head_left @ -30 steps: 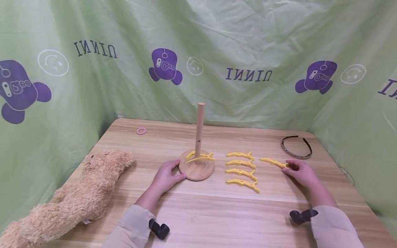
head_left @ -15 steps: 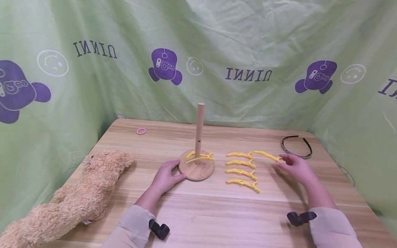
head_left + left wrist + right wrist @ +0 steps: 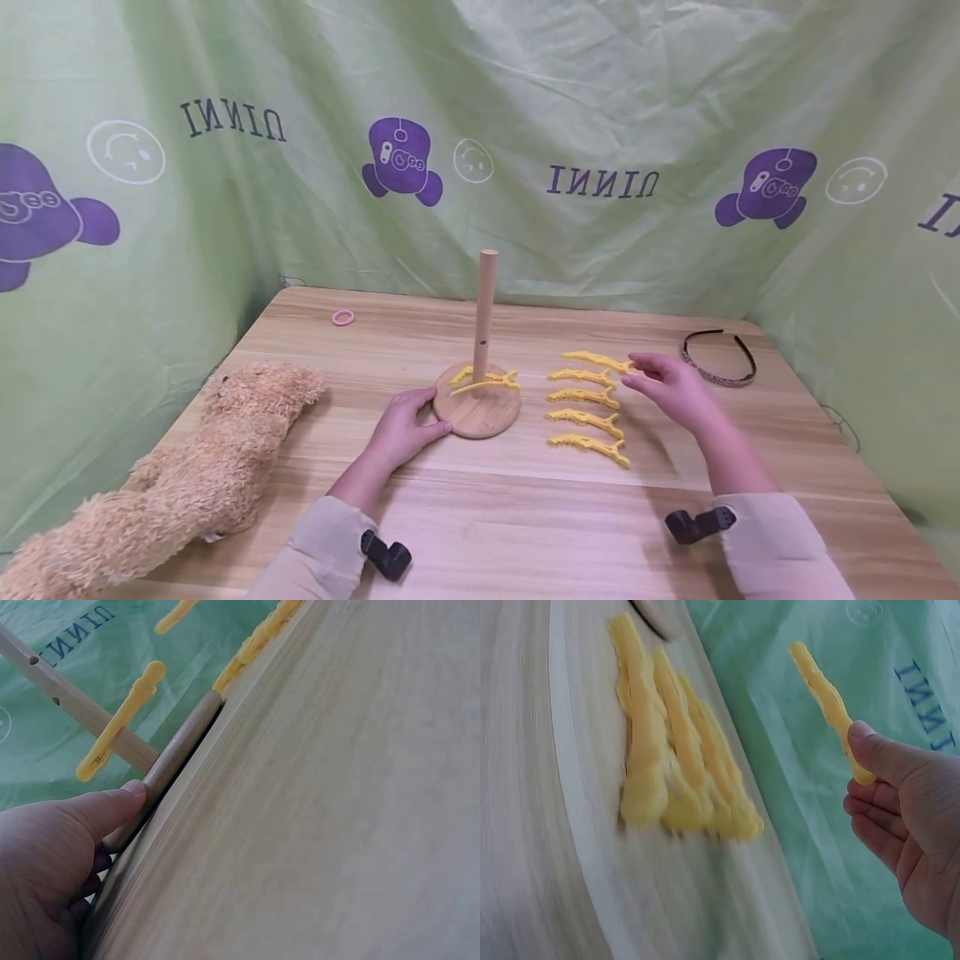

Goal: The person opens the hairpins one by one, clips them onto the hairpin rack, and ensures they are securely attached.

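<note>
My left hand (image 3: 405, 429) grips the round base (image 3: 184, 739) of a wooden stand at its left edge, thumb on the rim. The post (image 3: 486, 308) rises upright from that base. Low on the post, a yellow alligator hair clip (image 3: 124, 720) is clamped with its arms on either side. Between thumb and fingers my right hand (image 3: 667, 387) pinches another yellow hair clip (image 3: 825, 697) by its handle end, raised above the table. Several matching hair clips (image 3: 583, 417) lie in a column right of the base, just nearer than the held one.
A fluffy tan plush toy (image 3: 225, 450) lies along the left side of the wooden table (image 3: 510, 517). At the back left is a pink ring (image 3: 342, 317); a dark headband (image 3: 720, 375) lies at the back right. Green printed cloth (image 3: 600, 242) hangs behind and at both sides.
My right hand has lifted its hair clip off the table and carried it left, to behind the column of clips. My left hand stays on the base.
</note>
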`<state>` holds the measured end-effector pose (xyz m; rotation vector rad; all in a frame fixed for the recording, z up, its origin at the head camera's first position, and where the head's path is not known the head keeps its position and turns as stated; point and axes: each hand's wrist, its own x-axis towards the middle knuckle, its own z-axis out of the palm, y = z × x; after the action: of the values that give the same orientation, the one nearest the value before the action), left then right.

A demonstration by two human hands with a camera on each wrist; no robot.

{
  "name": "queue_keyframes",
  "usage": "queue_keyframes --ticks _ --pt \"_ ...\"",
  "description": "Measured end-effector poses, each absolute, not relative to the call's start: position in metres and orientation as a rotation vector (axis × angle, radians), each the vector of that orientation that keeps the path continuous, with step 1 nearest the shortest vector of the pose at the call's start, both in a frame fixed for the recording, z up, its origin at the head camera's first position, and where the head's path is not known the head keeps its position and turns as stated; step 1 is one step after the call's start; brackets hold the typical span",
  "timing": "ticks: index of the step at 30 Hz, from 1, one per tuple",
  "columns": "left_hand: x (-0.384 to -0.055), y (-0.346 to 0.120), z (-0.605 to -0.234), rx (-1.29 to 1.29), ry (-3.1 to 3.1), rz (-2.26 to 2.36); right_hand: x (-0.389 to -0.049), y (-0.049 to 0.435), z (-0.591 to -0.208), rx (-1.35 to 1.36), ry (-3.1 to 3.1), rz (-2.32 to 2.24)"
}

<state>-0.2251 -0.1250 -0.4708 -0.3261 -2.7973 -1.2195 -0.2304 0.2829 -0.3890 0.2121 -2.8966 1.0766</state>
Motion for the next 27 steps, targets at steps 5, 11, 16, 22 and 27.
queue_keyframes --ticks 5,11,16,22,27 --pt "-0.225 -0.125 -0.471 -0.322 -2.800 -1.221 -0.232 0.256 -0.384 0.343 -2.869 1.059" --pt "-0.225 -0.125 -0.471 -0.325 -2.795 -1.221 -0.236 0.224 -0.383 0.412 -2.875 1.046" --pt "-0.224 -0.125 -0.470 -0.334 -2.790 -1.219 -0.242 0.200 -0.382 0.424 -2.889 1.057" --pt "-0.223 -0.125 -0.468 -0.342 -2.782 -1.231 -0.253 0.173 -0.381 0.455 -2.909 1.075" --pt "-0.223 -0.125 -0.469 -0.339 -2.780 -1.239 -0.261 0.156 -0.384 0.483 -2.916 1.102"
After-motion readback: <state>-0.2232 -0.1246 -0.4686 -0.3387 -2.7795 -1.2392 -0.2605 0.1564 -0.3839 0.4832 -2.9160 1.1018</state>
